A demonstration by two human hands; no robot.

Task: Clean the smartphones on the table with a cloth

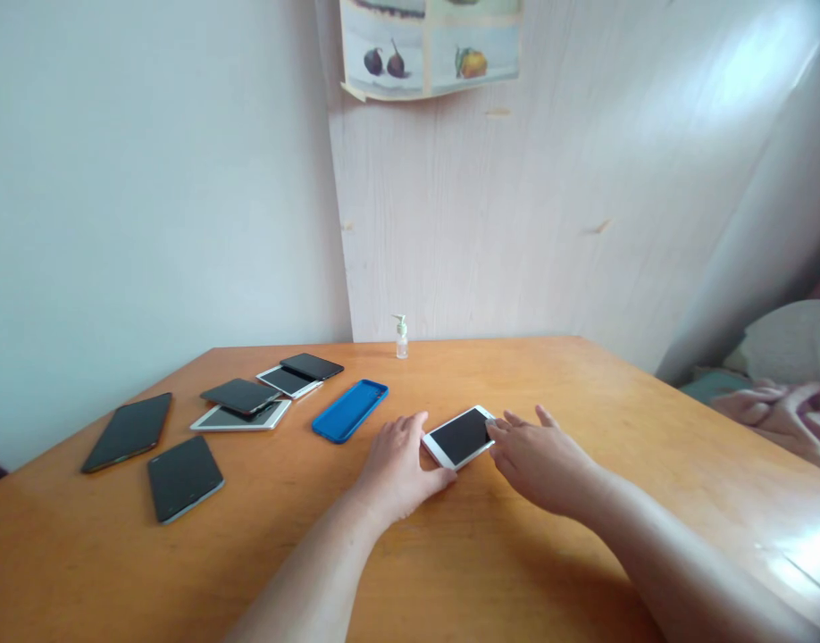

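Note:
A white-framed smartphone (459,438) with a dark screen lies face up at the middle of the wooden table. My left hand (400,469) grips its left end, thumb at the near corner and fingers at the far one. At the phone's right end, my right hand (534,454) rests its fingertips on the edge, fingers stretched out and thumb raised; it does not close around the phone. To the left of my left hand lies an open blue phone case (349,411), hollow side up.
Several phones lie on the table's left side: a black one (129,432), a dark one (185,478), and overlapping pairs including a white one (205,418) and a black one (312,366). A small pump bottle (401,339) stands at the table's back edge. Cloth (778,406) lies beyond the right edge.

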